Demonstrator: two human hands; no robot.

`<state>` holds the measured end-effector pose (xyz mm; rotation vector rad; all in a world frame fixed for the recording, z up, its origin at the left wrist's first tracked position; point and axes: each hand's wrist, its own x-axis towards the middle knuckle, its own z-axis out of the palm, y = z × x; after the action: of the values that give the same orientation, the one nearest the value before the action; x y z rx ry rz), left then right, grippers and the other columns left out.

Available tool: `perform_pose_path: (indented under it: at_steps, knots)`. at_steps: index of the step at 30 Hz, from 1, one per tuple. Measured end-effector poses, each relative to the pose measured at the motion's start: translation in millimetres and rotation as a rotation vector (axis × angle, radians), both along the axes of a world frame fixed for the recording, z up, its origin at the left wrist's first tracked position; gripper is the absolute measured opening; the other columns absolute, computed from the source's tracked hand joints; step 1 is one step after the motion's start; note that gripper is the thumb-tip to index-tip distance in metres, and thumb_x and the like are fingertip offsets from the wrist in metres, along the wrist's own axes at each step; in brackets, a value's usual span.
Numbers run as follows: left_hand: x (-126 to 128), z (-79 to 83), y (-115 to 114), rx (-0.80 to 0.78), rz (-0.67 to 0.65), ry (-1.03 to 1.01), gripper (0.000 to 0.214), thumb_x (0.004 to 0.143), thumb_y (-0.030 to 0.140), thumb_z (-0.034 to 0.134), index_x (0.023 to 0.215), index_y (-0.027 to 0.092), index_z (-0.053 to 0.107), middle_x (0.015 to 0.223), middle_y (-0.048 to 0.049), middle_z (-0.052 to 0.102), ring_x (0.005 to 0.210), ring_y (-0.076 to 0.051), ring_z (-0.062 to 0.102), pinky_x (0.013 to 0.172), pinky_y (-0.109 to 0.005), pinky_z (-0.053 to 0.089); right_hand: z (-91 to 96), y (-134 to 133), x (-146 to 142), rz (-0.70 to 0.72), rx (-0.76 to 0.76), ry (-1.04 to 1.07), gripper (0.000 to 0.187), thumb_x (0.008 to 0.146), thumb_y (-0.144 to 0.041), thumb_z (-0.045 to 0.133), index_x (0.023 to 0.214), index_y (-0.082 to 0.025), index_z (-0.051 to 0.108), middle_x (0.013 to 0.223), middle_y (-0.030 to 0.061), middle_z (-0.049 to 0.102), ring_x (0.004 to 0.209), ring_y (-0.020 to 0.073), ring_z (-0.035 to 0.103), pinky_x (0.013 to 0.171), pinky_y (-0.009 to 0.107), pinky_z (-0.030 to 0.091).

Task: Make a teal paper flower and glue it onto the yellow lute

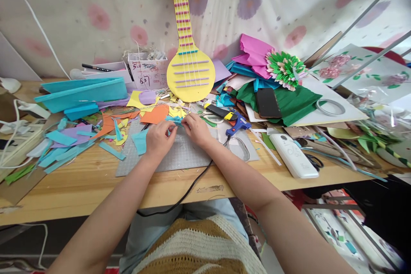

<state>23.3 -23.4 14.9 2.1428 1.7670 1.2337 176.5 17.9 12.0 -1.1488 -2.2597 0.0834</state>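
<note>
My left hand (159, 137) and my right hand (196, 129) meet over a grey cutting mat (180, 156) on the wooden table (96, 180). Both pinch a small folded piece of light blue paper (175, 120) between their fingertips. The fingers of both hands are curled and closed on it. A loose light blue paper square (140, 141) lies on the mat just left of my left hand. Orange paper (154, 114) and yellow scraps lie right behind the hands.
A yellow paper guitar (189, 68) leans on the wall behind. A blue glue gun (238, 124) with its black cable (189, 188), a white remote (293, 155), a dark phone (267, 102), green paper, a paper flower (285, 68), teal foam pieces (81, 92) and scattered scraps crowd the table.
</note>
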Motion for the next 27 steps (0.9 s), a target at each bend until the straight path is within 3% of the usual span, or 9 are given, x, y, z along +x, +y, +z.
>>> perform_pose_path:
  at_steps: [5, 9, 13, 17, 27]
  knots:
    - [19.1, 3.4, 1.0, -0.561, -0.016, -0.866, 0.016, 0.079, 0.029, 0.057, 0.079, 0.014, 0.064, 0.074, -0.0051, 0.068, 0.057, -0.014, 0.061, 0.056, -0.027, 0.048, -1.7, 1.9, 1.4, -0.035, 0.087, 0.061, 0.018, 0.089, -0.018, 0.042, 0.086, -0.016, 0.06, 0.089, 0.0092, 0.058, 0.088, 0.0189, 0.051, 0.074, 0.028, 0.041]
    - [21.4, 7.4, 4.8, -0.631, -0.045, -1.32, 0.01, 0.079, 0.019, 0.059, 0.077, 0.01, 0.063, 0.076, -0.0076, 0.069, 0.068, -0.014, 0.066, 0.068, -0.027, 0.054, 0.1, -3.6, -3.6, 0.023, 0.125, -0.008, 0.022, 0.091, -0.019, 0.04, 0.087, -0.017, 0.061, 0.089, 0.0086, 0.058, 0.086, 0.0176, 0.051, 0.075, 0.028, 0.04]
    - [17.2, 9.2, 5.8, -0.646, -0.087, -1.477, 0.008, 0.079, 0.012, 0.057, 0.076, 0.01, 0.063, 0.075, -0.0076, 0.07, 0.071, -0.014, 0.067, 0.077, -0.029, 0.054, 4.4, -7.4, -6.0, 0.021, 0.111, -0.101, 0.024, 0.092, -0.02, 0.038, 0.086, -0.017, 0.062, 0.088, 0.0088, 0.058, 0.085, 0.0177, 0.05, 0.074, 0.028, 0.039]
    - [15.7, 6.7, 8.2, -0.621, -0.048, -1.558, 0.007, 0.078, 0.01, 0.057, 0.073, 0.012, 0.062, 0.073, -0.0055, 0.069, 0.07, -0.012, 0.066, 0.081, -0.03, 0.053, 6.6, -8.9, -6.6, 0.034, 0.096, -0.15, 0.024, 0.092, -0.019, 0.039, 0.087, -0.017, 0.062, 0.091, 0.0097, 0.059, 0.088, 0.0186, 0.051, 0.075, 0.029, 0.039]
    - [14.7, 4.4, 9.3, -0.603, -0.054, -1.551, 0.012, 0.075, 0.003, 0.053, 0.072, 0.011, 0.061, 0.072, -0.0033, 0.069, 0.069, -0.011, 0.066, 0.077, -0.026, 0.053, 9.2, -13.1, -11.0, 0.013, 0.016, -0.166, 0.025, 0.09, -0.019, 0.038, 0.087, -0.022, 0.062, 0.107, 0.0052, 0.058, 0.091, 0.0166, 0.052, 0.067, 0.026, 0.038]
